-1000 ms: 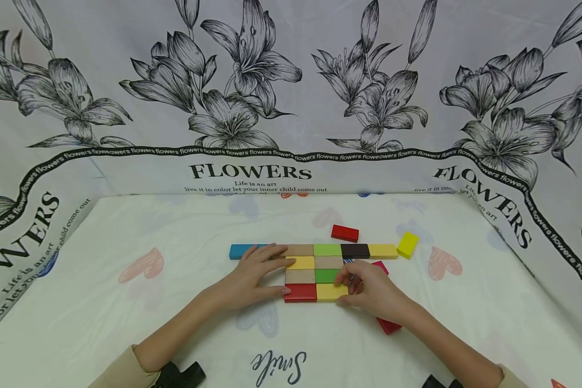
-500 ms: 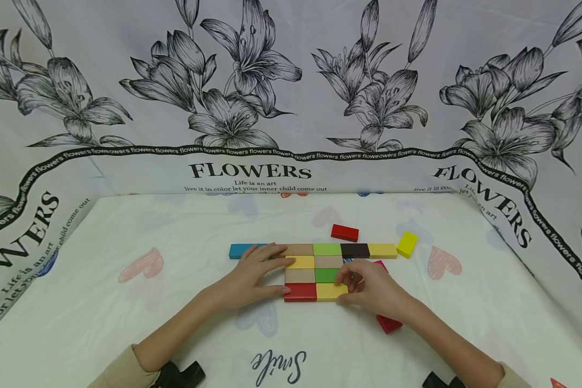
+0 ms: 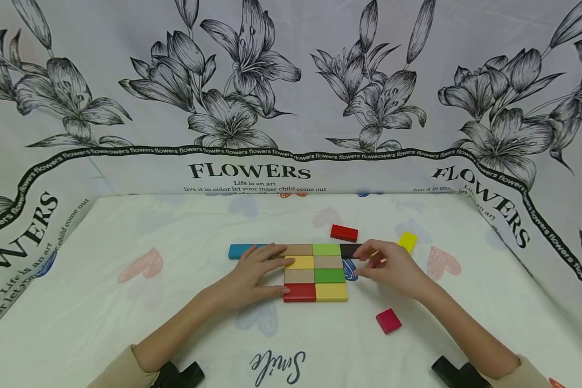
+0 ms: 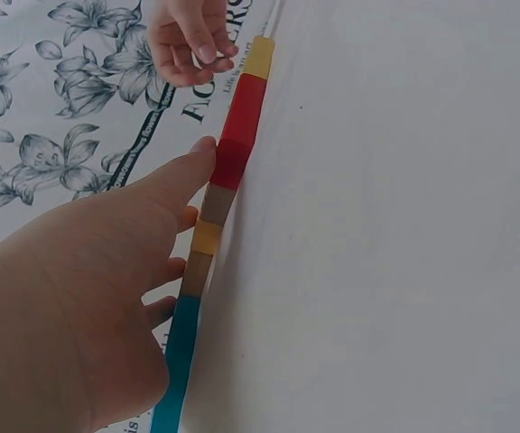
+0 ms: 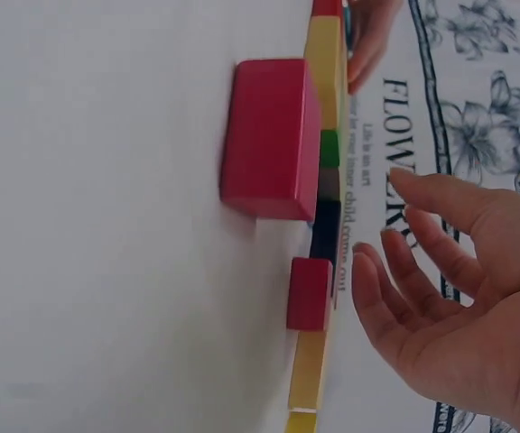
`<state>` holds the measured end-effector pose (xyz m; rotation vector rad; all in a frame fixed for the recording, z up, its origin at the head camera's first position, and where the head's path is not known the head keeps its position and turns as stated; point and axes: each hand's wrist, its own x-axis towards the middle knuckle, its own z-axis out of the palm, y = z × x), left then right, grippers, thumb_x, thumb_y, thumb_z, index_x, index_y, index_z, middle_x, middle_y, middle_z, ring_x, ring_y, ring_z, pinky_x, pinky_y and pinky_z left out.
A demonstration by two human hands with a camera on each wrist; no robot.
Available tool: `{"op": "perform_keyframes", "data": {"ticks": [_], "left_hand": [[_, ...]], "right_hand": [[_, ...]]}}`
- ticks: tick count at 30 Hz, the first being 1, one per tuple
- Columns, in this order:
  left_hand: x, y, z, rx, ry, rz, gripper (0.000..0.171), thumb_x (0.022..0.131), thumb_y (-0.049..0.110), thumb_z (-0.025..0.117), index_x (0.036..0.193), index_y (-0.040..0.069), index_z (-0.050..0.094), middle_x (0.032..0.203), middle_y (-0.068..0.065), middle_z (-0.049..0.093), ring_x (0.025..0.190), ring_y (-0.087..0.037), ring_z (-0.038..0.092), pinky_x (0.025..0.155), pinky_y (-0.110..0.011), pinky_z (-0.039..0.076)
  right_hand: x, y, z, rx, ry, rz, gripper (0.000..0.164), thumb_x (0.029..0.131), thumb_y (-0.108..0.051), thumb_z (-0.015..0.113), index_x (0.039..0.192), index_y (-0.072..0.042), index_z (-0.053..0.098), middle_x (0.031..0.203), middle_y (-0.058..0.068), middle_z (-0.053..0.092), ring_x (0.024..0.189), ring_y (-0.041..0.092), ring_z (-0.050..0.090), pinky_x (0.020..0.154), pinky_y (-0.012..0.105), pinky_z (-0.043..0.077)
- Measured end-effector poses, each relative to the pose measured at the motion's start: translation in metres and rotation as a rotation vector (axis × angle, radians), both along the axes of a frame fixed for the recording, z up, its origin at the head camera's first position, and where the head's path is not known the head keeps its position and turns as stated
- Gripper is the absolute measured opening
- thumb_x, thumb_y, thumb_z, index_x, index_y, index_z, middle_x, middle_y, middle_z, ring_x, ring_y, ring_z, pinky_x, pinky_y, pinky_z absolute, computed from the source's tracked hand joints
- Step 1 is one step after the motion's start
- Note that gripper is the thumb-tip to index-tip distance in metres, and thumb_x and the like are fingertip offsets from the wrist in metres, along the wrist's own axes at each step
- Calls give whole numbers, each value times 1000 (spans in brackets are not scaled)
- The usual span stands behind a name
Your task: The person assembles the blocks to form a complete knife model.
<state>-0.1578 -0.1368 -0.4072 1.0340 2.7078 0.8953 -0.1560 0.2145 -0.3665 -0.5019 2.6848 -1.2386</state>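
On the white cloth, coloured wooden blocks lie flat in close rows. My left hand [image 3: 252, 277] rests at the left side of the rows, its thumb at the red block [image 3: 299, 292] and its fingertips near the yellow block [image 3: 299, 262]. A teal block [image 3: 237, 251] lies beyond that hand. Over the right part of the back row, my right hand [image 3: 400, 267] hovers with bent, parted fingers and nothing between them. It covers part of the black block [image 3: 349, 251]. A small red block [image 5: 310, 294] shows beside it in the right wrist view, hidden in the head view.
Behind the rows lies a loose red block [image 3: 344, 233]. A yellow block [image 3: 408, 242] sits at the back right, partly behind the right hand. Nearer the front is another red block [image 3: 388, 321]. A flower-printed curtain [image 3: 252, 172] stands at the back.
My right hand has left the yellow block at the front right corner of the rows and moved back and to the right. My left hand has stayed in place.
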Motion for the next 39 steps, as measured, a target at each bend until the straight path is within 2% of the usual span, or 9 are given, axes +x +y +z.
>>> {"op": "perform_keyframes", "data": {"ticks": [6,13,19,23,29,39], "left_hand": [[0,-1,0,-3,-6,6,62,97,43,76,152,19,59,167,-9,40,158,-40,27,126,-70,9],[0,-2,-1,-5,-14,12,63,97,44,75,152,20,59,168,-9,40,158,-40,27,126,-70,9],[0,-1,-1,0,-14,5,62,97,44,75,152,21,59,168,-9,40,158,-39,27,126,-70,8],[0,0,0,-1,-14,4,62,97,44,74,152,21,59,168,-8,40,158,-39,27,126,-70,8],[0,0,1,2,-14,1,62,97,44,75,153,21,59,168,-9,40,158,-39,27,126,-70,8],[0,-1,1,6,2,0,62,97,43,75,152,20,59,167,-9,41,158,-40,27,126,-70,9]], "right_hand": [[-18,2,-1,27,23,-80,26,91,-8,82,115,-2,72,111,14,71,98,26,67,75,21,58],[-46,-9,-5,58,26,-152,31,97,-12,76,125,-2,69,122,19,69,109,35,66,78,31,61],[-69,-14,-12,68,15,-162,35,99,-13,73,131,-1,67,130,20,67,118,39,62,93,43,60],[-81,-14,-16,74,-46,-152,39,100,-16,74,135,-2,66,134,20,65,123,38,59,98,43,58],[-90,-14,-21,108,-100,-108,42,96,-20,79,132,-2,69,130,20,66,118,35,59,97,38,55],[-93,-14,-24,153,-74,-69,41,95,-20,80,130,-2,70,126,19,68,113,33,58,96,39,53]]}}
